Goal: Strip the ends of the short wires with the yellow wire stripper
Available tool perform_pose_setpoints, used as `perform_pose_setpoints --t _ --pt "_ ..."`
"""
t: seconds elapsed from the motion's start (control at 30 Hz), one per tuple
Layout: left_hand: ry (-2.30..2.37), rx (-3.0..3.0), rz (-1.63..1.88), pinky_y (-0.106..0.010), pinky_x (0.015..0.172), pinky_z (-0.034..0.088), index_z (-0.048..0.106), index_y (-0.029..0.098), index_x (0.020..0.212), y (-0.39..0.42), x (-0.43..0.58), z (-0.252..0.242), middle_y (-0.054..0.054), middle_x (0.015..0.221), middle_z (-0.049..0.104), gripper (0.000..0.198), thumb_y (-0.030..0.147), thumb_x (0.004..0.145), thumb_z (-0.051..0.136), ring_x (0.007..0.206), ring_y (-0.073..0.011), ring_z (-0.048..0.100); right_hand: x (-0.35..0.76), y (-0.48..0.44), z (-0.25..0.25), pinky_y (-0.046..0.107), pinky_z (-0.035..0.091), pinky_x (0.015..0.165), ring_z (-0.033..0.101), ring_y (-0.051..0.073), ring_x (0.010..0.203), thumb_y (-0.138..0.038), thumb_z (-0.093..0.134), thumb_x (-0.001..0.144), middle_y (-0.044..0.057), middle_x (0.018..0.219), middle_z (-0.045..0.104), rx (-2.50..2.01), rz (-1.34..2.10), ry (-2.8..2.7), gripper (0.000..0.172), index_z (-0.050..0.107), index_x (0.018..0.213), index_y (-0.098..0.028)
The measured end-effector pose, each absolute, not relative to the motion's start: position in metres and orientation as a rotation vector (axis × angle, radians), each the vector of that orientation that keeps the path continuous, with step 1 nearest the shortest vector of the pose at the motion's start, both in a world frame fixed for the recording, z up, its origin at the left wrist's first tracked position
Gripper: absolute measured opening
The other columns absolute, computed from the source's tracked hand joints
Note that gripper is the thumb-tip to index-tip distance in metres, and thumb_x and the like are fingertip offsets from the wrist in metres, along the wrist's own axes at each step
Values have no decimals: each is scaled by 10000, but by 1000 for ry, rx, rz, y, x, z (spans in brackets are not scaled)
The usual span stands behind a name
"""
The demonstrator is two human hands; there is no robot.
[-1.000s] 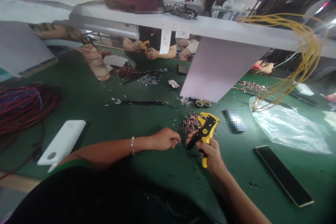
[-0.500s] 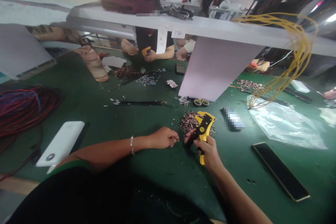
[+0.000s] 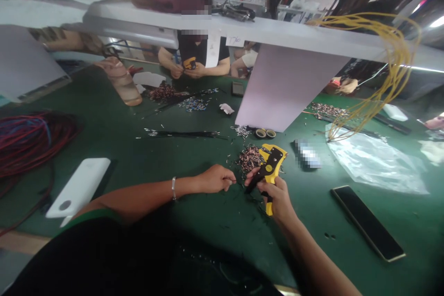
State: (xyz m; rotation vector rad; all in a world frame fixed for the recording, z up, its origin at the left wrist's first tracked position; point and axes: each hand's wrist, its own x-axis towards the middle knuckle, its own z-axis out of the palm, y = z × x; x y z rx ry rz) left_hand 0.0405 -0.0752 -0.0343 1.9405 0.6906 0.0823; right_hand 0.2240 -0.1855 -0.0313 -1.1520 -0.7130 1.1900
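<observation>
In my right hand (image 3: 279, 194) is a yellow and black wire stripper (image 3: 274, 158), its head tilted up and away from me. The fingers are closed around its handles. Just to the left, my left hand (image 3: 217, 179) is closed in a pinch, a short gap from the right fingertips. A thin dark wire (image 3: 235, 182) shows faintly at the pinch; most of it is hidden. Behind the stripper lies a heap of short copper-coloured pieces (image 3: 249, 159), partly covered by the tool. A bundle of black wires (image 3: 183, 134) with bare ends lies farther back on the green table (image 3: 173, 155).
A phone (image 3: 368, 223) and a clear plastic bag (image 3: 378, 159) lie on the right. Yellow wires (image 3: 391, 74) hang from the white shelf (image 3: 294, 34). Tape rolls (image 3: 265, 133) sit by the upright panel (image 3: 287, 83). A white device (image 3: 79, 187) and red wire coils (image 3: 31, 143) lie left. A co-worker's hands (image 3: 189, 70) work opposite.
The whole view has shifted slightly. My hands keep nearly the same pose, with the wire stripper still in the right one. Across the table, the co-worker's hands have come closer together around a yellow tool.
</observation>
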Motion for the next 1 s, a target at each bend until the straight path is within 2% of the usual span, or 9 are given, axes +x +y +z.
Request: perform_pose_setpoints --t 0.23,0.5,0.73,0.8,0.9,1.0 --pt "699 1897 83 -173 508 403 713 116 924 -74 40 -35 23 593 628 254 87 817 485 447 -65 495 225 -185 -32 325 546 659 683 207 710 -164 666 627 49 818 744 -1107 1194 -706 252 717 873 -158" --pt "690 1829 73 -166 464 414 683 127 936 -67 39 -43 25 632 633 213 206 818 525 444 -62 504 227 -182 -34 355 554 701 676 205 696 -146 638 623 49 825 739 -1042 1197 -717 272 699 888 -158" --pt "707 1720 93 -209 491 423 662 104 1062 -70 43 -35 2 699 649 366 307 764 599 465 -73 516 222 -186 -34 360 560 682 694 221 715 -139 636 611 59 817 748 -987 1283 -799 301 685 907 -156" --pt "698 1691 126 -209 467 392 677 114 1029 -75 44 -29 2 702 642 351 337 773 586 452 -68 483 219 -187 -37 346 554 671 697 226 730 -137 624 607 56 786 745 -989 1300 -811 312 688 912 -156" --pt "710 1763 176 -201 473 343 701 127 861 -80 44 -22 9 641 620 260 333 786 563 470 -65 446 215 -188 -39 346 547 674 695 221 714 -129 614 603 59 795 744 -980 1314 -821 330 692 923 -154" --pt "719 1815 212 -207 528 360 682 132 752 -81 42 -17 17 562 594 208 304 777 568 512 -79 471 216 -188 -36 357 546 689 685 210 691 -135 630 606 64 828 743 -958 1331 -816 327 694 925 -152"
